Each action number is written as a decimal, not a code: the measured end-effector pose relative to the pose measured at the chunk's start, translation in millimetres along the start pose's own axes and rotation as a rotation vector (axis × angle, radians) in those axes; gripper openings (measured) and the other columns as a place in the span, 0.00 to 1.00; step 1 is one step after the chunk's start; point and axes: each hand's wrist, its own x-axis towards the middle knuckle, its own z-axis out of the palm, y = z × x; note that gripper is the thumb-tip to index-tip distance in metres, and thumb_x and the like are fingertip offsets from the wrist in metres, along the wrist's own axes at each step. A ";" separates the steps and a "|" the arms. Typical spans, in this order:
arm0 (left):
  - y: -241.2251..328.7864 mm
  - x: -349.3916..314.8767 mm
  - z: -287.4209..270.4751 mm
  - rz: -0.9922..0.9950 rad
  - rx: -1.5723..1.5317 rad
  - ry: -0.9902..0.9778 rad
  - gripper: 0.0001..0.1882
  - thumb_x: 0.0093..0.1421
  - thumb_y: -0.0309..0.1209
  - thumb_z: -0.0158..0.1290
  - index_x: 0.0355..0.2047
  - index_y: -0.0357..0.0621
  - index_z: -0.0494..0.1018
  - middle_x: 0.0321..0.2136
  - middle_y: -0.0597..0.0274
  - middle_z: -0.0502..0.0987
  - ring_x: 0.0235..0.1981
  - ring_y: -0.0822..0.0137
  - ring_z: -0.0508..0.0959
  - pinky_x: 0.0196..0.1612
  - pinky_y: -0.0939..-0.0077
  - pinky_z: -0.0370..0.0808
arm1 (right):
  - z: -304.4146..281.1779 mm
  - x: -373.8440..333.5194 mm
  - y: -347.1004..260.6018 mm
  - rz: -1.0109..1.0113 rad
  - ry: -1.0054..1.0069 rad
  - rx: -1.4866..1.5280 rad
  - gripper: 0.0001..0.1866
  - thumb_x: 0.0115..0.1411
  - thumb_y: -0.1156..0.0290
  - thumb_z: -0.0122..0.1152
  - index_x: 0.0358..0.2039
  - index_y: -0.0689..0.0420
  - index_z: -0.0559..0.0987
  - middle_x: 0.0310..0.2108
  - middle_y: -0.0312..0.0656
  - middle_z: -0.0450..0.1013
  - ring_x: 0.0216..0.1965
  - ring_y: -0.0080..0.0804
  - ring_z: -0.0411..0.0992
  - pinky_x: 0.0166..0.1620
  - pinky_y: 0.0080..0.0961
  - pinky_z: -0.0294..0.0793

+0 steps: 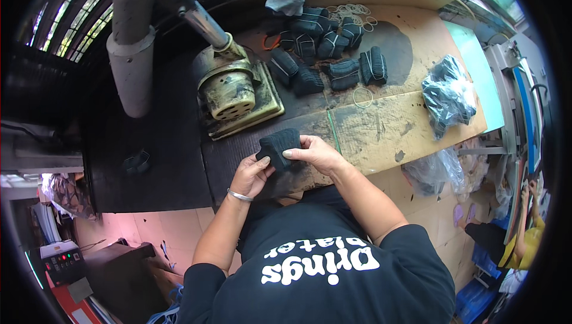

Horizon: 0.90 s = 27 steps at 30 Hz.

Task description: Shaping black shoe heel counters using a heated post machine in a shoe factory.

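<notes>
A small stack of black ribbed fabric pieces (280, 144) is held between my two hands above the table's near edge. My left hand (252, 174) pinches its lower left corner between thumb and fingers. On the right side, my right hand (317, 155) grips it with the thumb on top and the fingers behind. Farther back lie several similar black bundles (373, 65), some tied round with pale bands. One loose rubber band (363, 97) rests nearer to me, and a pile of rubber bands (353, 14) lies behind the bundles.
A stained metal machine (229, 92) stands left of the bundles, below a thick grey pipe (132, 56). A clear plastic bag of black pieces (450, 94) sits at the table's right. Another black bundle (137, 162) lies far left. Beyond the right side is another person (524, 243).
</notes>
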 end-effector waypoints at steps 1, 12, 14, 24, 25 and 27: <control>-2.0 -3.8 -4.2 0.001 -0.085 -0.009 0.14 0.63 0.27 0.53 0.48 0.35 0.73 0.45 0.57 0.79 0.47 0.66 0.78 0.54 0.70 0.73 | -0.4 3.4 2.9 0.009 -0.034 0.038 0.19 0.54 0.70 0.70 0.45 0.63 0.77 0.40 0.37 0.77 0.39 0.21 0.74 0.47 0.21 0.73; 5.3 -51.7 -17.6 0.172 -0.436 0.048 0.14 0.64 0.27 0.51 0.48 0.32 0.72 0.46 0.54 0.78 0.47 0.63 0.78 0.59 0.64 0.72 | 30.4 34.7 28.3 0.143 -0.041 0.053 0.20 0.59 0.63 0.66 0.48 0.59 0.76 0.35 0.31 0.76 0.34 0.14 0.72 0.41 0.14 0.71; 0.4 -55.0 -36.5 0.261 -0.400 0.115 0.15 0.64 0.27 0.51 0.49 0.33 0.71 0.47 0.55 0.77 0.47 0.63 0.78 0.59 0.63 0.72 | 41.6 39.5 24.6 0.055 0.034 -0.131 0.30 0.60 0.63 0.65 0.58 0.63 0.68 0.47 0.39 0.74 0.46 0.20 0.71 0.50 0.19 0.71; 26.0 -67.4 -32.5 0.327 -0.422 0.189 0.11 0.64 0.25 0.49 0.46 0.36 0.74 0.45 0.55 0.78 0.49 0.64 0.76 0.63 0.57 0.66 | 83.5 49.5 16.7 -0.031 0.032 -0.312 0.51 0.53 0.58 0.71 0.67 0.68 0.51 0.59 0.57 0.64 0.58 0.41 0.65 0.60 0.32 0.64; 25.3 -69.7 -47.2 0.367 -0.479 0.159 0.12 0.64 0.25 0.50 0.46 0.36 0.73 0.46 0.54 0.77 0.50 0.62 0.76 0.63 0.56 0.65 | 80.0 50.1 13.5 0.017 0.069 -0.236 0.48 0.54 0.60 0.70 0.66 0.67 0.53 0.57 0.55 0.67 0.55 0.38 0.68 0.58 0.31 0.66; 29.3 -66.1 -66.9 0.426 -0.539 0.127 0.12 0.63 0.26 0.50 0.46 0.35 0.72 0.47 0.52 0.77 0.51 0.60 0.75 0.64 0.54 0.64 | 47.1 58.0 43.8 -0.154 0.172 -0.415 0.37 0.57 0.66 0.67 0.62 0.67 0.62 0.51 0.49 0.72 0.48 0.31 0.71 0.52 0.26 0.71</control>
